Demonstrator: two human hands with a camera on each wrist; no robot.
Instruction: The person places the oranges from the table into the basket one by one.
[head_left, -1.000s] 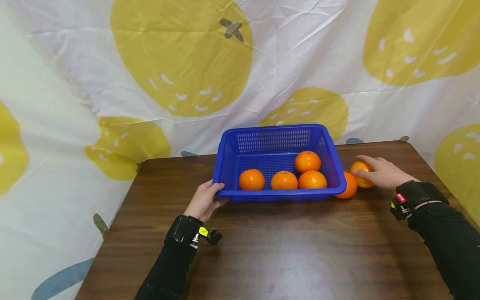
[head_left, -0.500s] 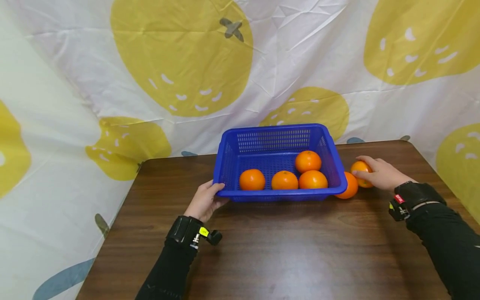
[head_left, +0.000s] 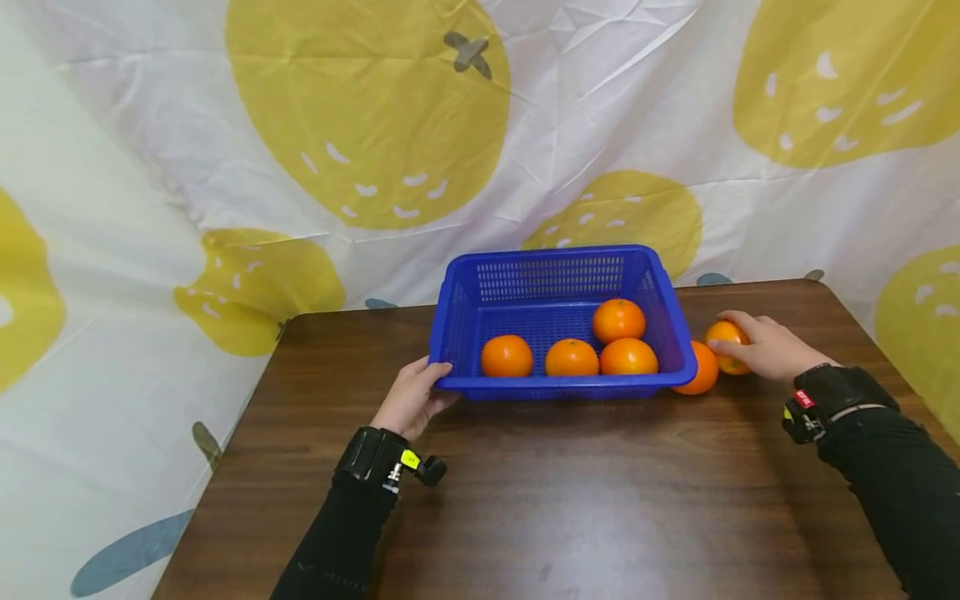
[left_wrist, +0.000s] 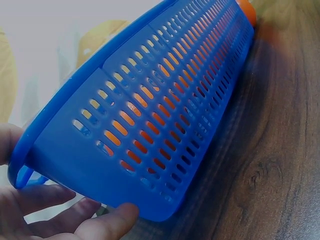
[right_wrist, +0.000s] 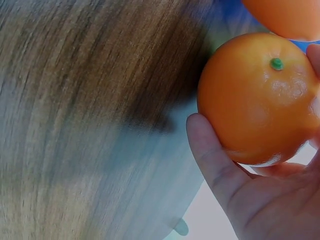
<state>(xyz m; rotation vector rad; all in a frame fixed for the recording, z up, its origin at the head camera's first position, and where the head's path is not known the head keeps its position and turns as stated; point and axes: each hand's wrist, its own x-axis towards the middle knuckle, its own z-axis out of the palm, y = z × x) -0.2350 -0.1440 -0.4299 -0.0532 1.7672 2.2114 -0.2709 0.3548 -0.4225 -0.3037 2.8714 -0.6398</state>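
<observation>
A blue plastic basket (head_left: 562,388) stands toward the back of the table with several oranges in it, one of them an orange (head_left: 507,356) at its left. At the basket's front left corner my left hand (head_left: 408,402) grips the rim, thumb on top and fingers below; the left wrist view shows the slotted basket wall (left_wrist: 150,115) up close. My right hand (head_left: 770,347) holds an orange (right_wrist: 257,100) with a green stem end, thumb and fingers around it. Between that fruit and the basket's right side lies another orange (head_left: 699,369), partly hidden by the rim.
The brown wooden table (head_left: 570,500) stretches in front of the basket. Behind it hangs a white cloth (head_left: 585,100) printed with yellow fruit, close to the table's back edge.
The hands, basket and oranges keep their places relative to each other. Only a slight shift of the head view shows.
</observation>
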